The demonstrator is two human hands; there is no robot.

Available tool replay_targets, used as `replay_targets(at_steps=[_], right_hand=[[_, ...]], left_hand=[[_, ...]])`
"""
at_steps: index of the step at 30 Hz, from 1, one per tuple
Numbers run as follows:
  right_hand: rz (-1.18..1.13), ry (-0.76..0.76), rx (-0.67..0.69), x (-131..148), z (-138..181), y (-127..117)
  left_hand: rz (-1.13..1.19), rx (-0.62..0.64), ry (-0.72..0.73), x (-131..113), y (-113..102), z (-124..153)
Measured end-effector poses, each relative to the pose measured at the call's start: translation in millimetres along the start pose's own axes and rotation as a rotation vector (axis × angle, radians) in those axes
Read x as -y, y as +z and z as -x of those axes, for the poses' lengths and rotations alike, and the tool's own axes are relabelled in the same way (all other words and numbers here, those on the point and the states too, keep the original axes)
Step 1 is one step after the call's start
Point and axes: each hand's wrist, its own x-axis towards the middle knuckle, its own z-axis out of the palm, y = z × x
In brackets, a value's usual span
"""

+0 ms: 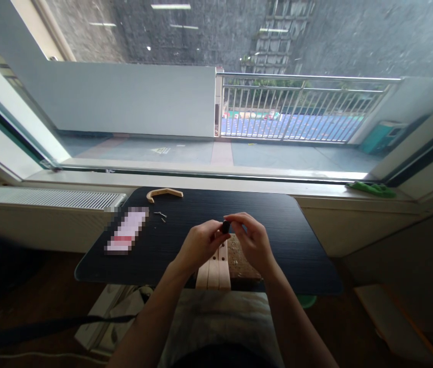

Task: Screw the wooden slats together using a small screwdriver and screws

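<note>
Both of my hands meet over the near middle of a small black table [278,225]. My left hand [199,244] and my right hand [253,240] pinch a small dark object [225,226] between their fingertips. Directly below them lie pale wooden slats [213,268] with small holes, beside a brown cork-like board [239,263]. I cannot make out what the dark object is.
A curved wooden piece [165,193] lies at the table's far edge. Small metal screws [161,215] sit left of centre, beside a blurred pink and white packet [127,231]. A window sill with a green cloth [373,189] runs behind the table. A radiator grille [48,198] is at left.
</note>
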Motion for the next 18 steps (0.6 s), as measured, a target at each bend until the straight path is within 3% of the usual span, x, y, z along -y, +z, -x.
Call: replay_targets(at_steps=[11,18], right_hand=[[-0.195,0.037,0.214,-8.9,-5.6,2.4],[-0.173,0.057,0.211,-10.6,-4.2,0.6]], left_hand=[[0.072,0.041,0.070,5.1,-0.9,0.4],[0.090,0.071,0.065,5.2,-1.0,1.0]])
